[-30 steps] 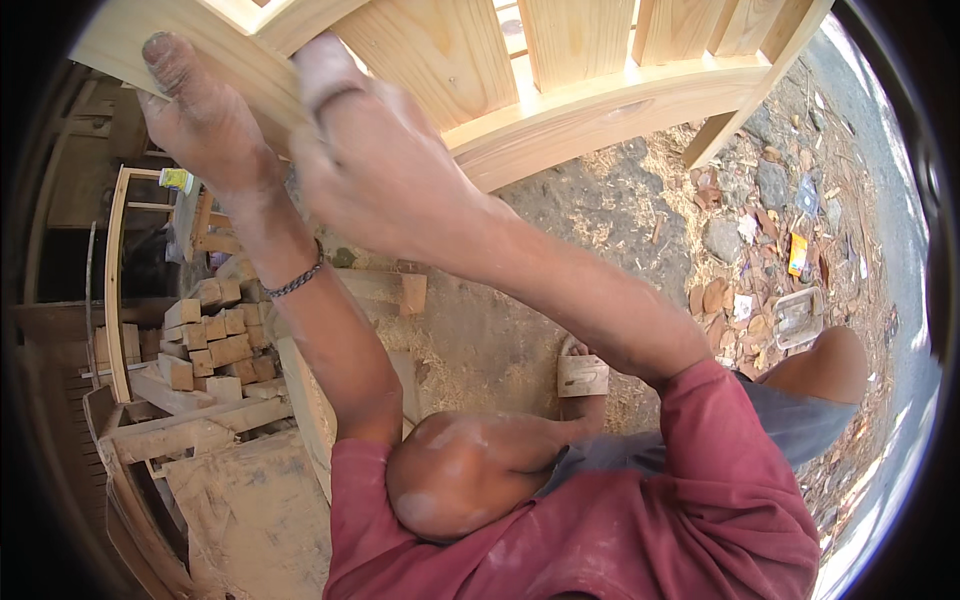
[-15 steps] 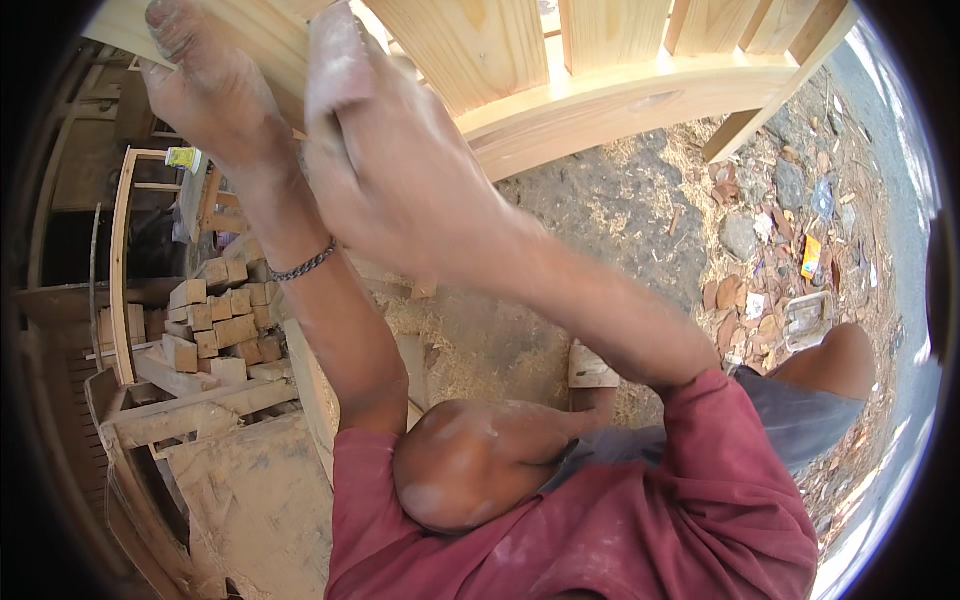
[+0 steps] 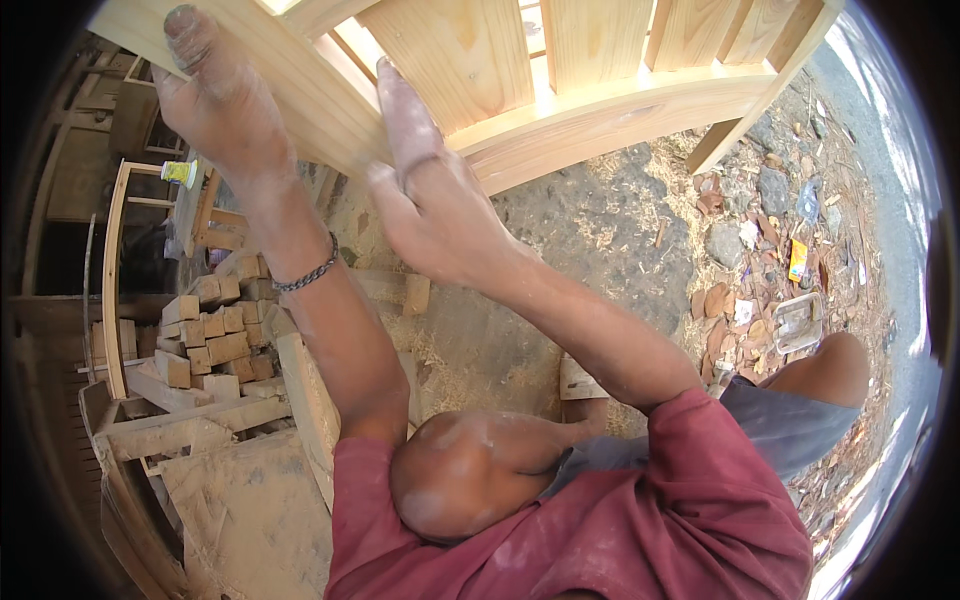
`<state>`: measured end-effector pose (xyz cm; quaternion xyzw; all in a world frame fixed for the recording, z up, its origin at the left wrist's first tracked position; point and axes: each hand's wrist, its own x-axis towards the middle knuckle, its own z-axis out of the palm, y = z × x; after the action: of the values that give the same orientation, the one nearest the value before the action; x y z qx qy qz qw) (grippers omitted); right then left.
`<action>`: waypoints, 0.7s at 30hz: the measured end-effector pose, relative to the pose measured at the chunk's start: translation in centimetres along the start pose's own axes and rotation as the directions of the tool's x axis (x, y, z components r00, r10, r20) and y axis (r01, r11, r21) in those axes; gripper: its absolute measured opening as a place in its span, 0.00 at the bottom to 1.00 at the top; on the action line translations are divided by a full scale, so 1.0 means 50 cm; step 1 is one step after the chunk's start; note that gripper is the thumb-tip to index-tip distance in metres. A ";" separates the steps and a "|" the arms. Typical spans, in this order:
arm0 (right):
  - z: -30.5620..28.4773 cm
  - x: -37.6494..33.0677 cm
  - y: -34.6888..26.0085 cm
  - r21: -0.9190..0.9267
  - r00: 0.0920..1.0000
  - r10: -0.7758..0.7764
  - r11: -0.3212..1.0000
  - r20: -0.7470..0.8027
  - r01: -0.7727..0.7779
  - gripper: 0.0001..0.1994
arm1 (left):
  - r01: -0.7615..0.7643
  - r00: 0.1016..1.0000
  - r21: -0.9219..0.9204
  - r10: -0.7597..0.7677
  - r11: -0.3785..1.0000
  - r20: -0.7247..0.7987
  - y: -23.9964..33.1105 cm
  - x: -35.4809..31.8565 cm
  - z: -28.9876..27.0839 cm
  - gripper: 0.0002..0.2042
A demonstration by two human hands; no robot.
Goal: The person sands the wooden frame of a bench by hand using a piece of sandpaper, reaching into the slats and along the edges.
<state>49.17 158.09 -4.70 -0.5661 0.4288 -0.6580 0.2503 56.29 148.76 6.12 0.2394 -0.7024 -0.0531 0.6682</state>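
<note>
At the upper left my left hand (image 3: 225, 115) is closed round the edge of a pale wooden board (image 3: 300, 95), part of a slatted wooden piece (image 3: 455, 55). The thumb lies on top, and some fingers are hidden behind the board. My right hand (image 3: 435, 200) is at the same board's edge, near the gap before the first slat. Its fingers point forward, pressed round a dusty pinkish sheet (image 3: 405, 115) that looks like folded sandpaper. Pale dust coats both hands.
Small timber blocks (image 3: 215, 335) are piled at the left beside a dusty board (image 3: 245, 510). A yellow-and-white tub (image 3: 180, 173) stands beyond them. Stones, leaves and a clear plastic tray (image 3: 798, 322) litter the ground at right. My bent knee (image 3: 470, 465) is below my arms.
My right hand has drawn back toward me and to the right along the board, and is less blurred. The left hand keeps its grip. The view has shifted slightly.
</note>
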 end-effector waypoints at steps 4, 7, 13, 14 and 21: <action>-0.017 0.013 -0.049 0.075 0.997 0.061 0.995 0.038 -0.064 0.36 | 0.017 0.999 0.008 -0.018 1.000 0.029 -0.004 -0.023 0.002 0.37; -0.002 -0.051 -0.022 -0.178 0.983 -0.181 0.969 -0.033 0.173 0.35 | 0.015 1.000 0.027 -0.016 1.000 0.011 -0.002 -0.003 -0.012 0.36; -0.021 -0.025 -0.019 -0.120 0.994 -0.103 0.987 0.045 0.107 0.38 | 0.057 0.998 -0.037 -0.057 0.998 0.018 0.007 -0.009 0.001 0.35; -0.014 -0.019 -0.010 -0.078 0.996 -0.071 0.994 0.055 0.075 0.38 | 0.041 0.999 -0.025 -0.041 0.999 0.006 0.004 -0.009 -0.001 0.34; 0.000 -0.024 0.011 0.086 0.998 -0.028 0.996 0.062 0.022 0.39 | 0.043 0.999 -0.062 -0.043 0.997 0.001 -0.024 0.000 -0.014 0.34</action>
<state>49.37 158.79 -5.78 -0.5807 0.3851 -0.6606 0.2795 57.30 147.88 5.71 0.2336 -0.6951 -0.0888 0.6741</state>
